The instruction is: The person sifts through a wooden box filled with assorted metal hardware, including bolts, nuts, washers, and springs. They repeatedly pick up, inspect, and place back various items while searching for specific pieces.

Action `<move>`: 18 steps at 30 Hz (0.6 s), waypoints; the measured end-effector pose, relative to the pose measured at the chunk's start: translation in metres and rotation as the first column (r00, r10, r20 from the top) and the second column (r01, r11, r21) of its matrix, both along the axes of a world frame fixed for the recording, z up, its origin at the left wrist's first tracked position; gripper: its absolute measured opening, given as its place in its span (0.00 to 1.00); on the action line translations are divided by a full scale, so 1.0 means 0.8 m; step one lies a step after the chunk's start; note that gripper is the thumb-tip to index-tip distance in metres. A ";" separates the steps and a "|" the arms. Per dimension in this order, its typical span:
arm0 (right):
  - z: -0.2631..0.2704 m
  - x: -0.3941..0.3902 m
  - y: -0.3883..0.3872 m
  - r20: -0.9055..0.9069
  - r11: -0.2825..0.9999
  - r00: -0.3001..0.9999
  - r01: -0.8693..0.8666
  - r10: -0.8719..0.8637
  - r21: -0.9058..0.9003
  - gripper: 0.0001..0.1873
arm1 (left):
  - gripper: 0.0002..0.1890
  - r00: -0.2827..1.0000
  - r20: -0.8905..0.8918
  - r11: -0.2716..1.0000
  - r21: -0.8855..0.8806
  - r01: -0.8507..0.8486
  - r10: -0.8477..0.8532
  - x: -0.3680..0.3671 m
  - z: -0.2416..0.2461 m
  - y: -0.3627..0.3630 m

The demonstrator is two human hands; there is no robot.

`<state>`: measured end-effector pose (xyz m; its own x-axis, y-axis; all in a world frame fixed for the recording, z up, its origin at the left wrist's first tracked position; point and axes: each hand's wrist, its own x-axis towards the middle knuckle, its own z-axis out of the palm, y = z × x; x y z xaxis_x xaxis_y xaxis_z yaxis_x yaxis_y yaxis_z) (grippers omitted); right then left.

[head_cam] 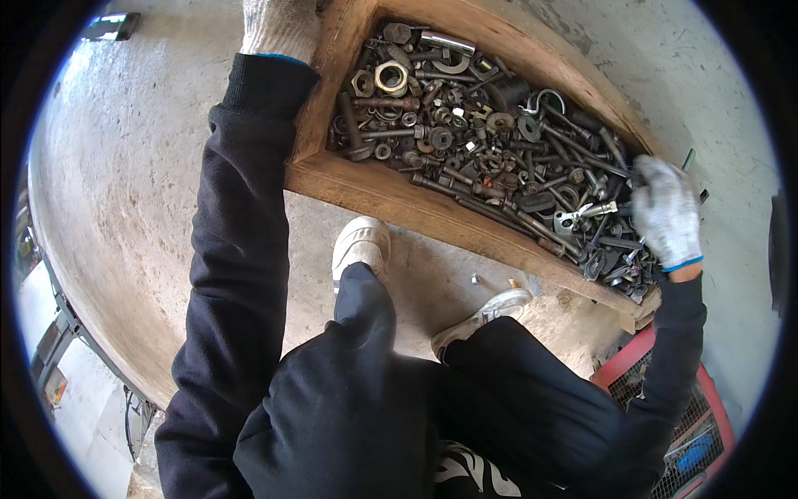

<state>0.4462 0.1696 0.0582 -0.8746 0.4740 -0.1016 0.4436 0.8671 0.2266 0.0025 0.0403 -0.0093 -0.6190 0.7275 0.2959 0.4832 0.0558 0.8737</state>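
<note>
A wooden box (pixel 436 215) full of loose metal hardware sits on the floor in front of me. My left hand (pixel 280 28), in a white knit glove, is beside the box's left end at the top edge of the view; its fingers are cut off. At the right end, my gloved right hand (pixel 667 209) is over the hardware, blurred, with its fingers turned away from me. A thin metal rod (pixel 689 159) shows just beyond it; whether I hold it is unclear. A shiny ratchet-like metal piece (pixel 583 214) lies left of that hand.
Bolts, washers and large hex nuts (pixel 391 78) fill the box. Between my shoes (pixel 361 246) and the box's near wall, a small nut (pixel 475 279) lies on the concrete floor (pixel 131 168). A red-framed mesh basket (pixel 714 399) stands at the lower right.
</note>
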 end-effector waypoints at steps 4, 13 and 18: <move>0.012 0.012 -0.001 0.044 0.948 0.948 0.317 -0.316 -0.027 0.17 | 0.14 0.862 0.504 0.998 -0.013 -0.062 0.060 -0.008 0.005 0.009; 0.004 -0.133 -0.011 -0.173 0.890 0.873 -0.447 0.456 0.091 0.08 | 0.10 0.865 -0.492 0.993 0.013 0.120 -0.098 -0.011 0.000 0.001; -0.079 -0.249 -0.079 -0.270 0.736 0.951 -0.291 0.153 -0.611 0.14 | 0.11 0.956 -0.275 0.994 0.017 0.108 -0.099 -0.024 -0.008 0.015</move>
<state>0.2470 0.1064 -0.0049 -0.9804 0.1484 -0.1295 0.1930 0.8553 -0.4808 -0.0168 0.0521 -0.0155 -0.4333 0.7711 0.4666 0.7052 -0.0322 0.7082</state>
